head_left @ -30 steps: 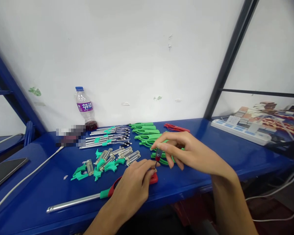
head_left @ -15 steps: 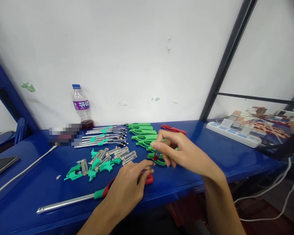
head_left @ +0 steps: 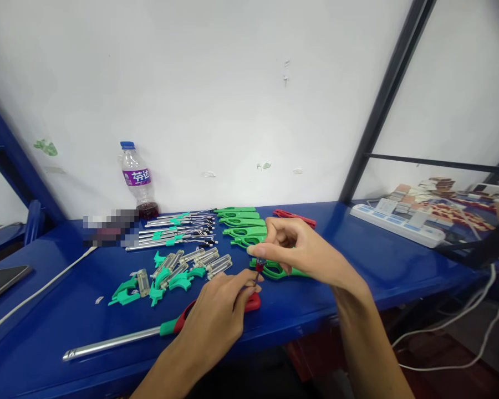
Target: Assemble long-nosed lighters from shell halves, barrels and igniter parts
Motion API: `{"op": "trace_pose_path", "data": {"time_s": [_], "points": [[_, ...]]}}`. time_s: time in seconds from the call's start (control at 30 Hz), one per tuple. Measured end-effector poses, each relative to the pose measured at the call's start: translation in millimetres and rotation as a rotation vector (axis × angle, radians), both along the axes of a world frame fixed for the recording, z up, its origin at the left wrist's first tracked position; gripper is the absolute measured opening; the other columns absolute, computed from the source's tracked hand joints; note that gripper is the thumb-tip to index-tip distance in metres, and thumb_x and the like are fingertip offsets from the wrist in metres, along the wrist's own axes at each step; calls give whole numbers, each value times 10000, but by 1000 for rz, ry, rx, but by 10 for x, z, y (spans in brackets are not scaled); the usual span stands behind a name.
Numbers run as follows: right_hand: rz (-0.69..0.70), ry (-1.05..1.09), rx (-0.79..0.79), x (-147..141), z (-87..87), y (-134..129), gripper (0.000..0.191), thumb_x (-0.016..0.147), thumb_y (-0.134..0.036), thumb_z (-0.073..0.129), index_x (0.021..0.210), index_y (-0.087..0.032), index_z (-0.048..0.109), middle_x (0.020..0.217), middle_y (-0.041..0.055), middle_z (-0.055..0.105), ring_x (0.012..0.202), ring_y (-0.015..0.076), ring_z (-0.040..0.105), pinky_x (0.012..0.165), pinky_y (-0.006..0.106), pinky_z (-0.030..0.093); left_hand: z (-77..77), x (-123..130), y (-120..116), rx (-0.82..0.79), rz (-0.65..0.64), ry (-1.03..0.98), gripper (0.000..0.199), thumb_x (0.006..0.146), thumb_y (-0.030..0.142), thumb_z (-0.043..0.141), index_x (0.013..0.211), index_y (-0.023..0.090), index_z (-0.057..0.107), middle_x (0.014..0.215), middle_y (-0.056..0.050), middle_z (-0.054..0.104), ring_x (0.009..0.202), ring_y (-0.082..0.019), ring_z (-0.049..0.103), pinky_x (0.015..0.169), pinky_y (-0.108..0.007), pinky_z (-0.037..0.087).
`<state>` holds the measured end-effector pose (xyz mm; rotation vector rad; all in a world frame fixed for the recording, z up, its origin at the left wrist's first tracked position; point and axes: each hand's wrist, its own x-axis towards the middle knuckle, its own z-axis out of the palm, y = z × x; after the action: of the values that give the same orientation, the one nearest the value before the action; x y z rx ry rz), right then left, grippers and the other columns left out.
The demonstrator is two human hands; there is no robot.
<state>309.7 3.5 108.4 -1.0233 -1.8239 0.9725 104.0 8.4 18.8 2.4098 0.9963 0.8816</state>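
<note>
A long-necked lighter (head_left: 115, 342) with a red handle, a green collar and a metal tube lies along the front of the blue table. My left hand (head_left: 216, 310) is closed over its handle, thumb and forefinger beside a thin shaft. That shaft belongs to a small screwdriver (head_left: 259, 266) with a red and dark grip, pinched at its top by my right hand (head_left: 291, 244). It stands nearly upright over the handle; its tip is hidden by my left fingers. Behind lie green handle shells (head_left: 241, 223), clear fuel tanks (head_left: 208, 258), green triggers (head_left: 181, 281) and metal tubes with wires (head_left: 162, 233).
A red handle shell (head_left: 295, 216) lies farther back. A drink bottle (head_left: 137, 185) stands by the wall. To the right is a white power strip (head_left: 395, 224) beside a dark metal post (head_left: 385, 105). A white cable (head_left: 41, 291) crosses the left side, near a dark flat device (head_left: 4, 282).
My right hand has shifted slightly left, and the screwdriver has turned from a slant to nearly upright. My left hand and the lighter stay almost in place.
</note>
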Motion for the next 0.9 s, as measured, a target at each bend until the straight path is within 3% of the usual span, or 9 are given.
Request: {"op": "trace_pose_path", "data": {"time_s": [0.13,0.27,0.37,0.6,0.9], "points": [[-64,-46,57,-51,43,-72,348,899,-395,806,762,-220,538,576,-82,552,510,86,495,475,209,375,20,5,-6,-2,-11,-2,250,1068,194,416,1053,268,654,1023,31,799,903,-189,727,816,-316,486],[75,-80,-25,5,63,-45,232,953,-448,733,931,-225,674,610,-64,575,523,110,534,497,233,421,46,12,-19,-15,-1,11,259,1063,187,411,1064,264,658,1022,13,796,909,-200,721,830,-320,488],[89,-111,-36,20,62,-20,322,959,-500,711,824,-211,669,553,-57,560,498,114,508,516,254,407,66,15,-36,-19,15,55,264,1068,190,397,1029,264,648,1009,6,783,891,-212,699,822,-326,482],[-129,-226,134,-68,50,-97,368,914,-537,749,763,-206,690,515,-76,456,486,102,406,502,273,265,83,6,-49,-31,7,40,233,1065,166,426,1027,263,635,1029,14,768,953,-198,703,856,-298,489],[-99,-191,89,-67,-35,15,376,902,-504,771,764,-217,572,540,-70,540,497,96,436,495,245,274,99,-2,-65,12,61,46,224,1032,181,503,1124,223,703,972,-46,772,990,-241,729,956,-372,548]]}}
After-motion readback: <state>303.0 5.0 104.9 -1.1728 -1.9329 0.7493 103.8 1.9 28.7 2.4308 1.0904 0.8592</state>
